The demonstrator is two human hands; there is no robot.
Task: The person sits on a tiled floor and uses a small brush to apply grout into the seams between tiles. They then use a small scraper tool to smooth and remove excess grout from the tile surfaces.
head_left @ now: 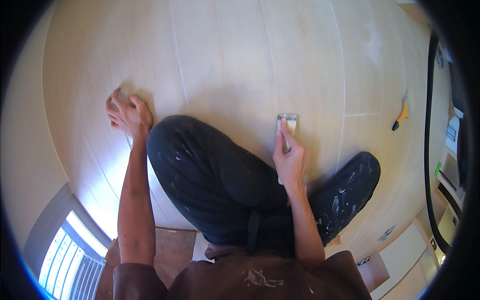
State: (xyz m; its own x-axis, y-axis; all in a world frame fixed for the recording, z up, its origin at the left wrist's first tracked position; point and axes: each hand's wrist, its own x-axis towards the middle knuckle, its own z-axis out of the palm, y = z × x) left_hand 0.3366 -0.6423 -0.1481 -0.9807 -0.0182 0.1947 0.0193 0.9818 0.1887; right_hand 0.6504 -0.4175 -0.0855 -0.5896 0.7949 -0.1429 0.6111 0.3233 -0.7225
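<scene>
My left hand (127, 115) rests at the left on the pale planked floor (225, 55), fingers curled over something I cannot make out. My right hand (291, 160), to the right of my bent left knee, grips a flat, pale hand tool (290, 123) with a dark strip across its far end, thumb and finger along it. A yellow-and-black handled tool (402, 112) lies on the floor farther right. My dark trousers are spattered with white paint.
A pale wall (25, 115) runs along the left, with a barred window (67, 252) at lower left and a brown board (175, 242) beside me. A black strip (430, 125) curves down the right, before shelves and small items (452, 132). A white panel (397, 262) stands at lower right.
</scene>
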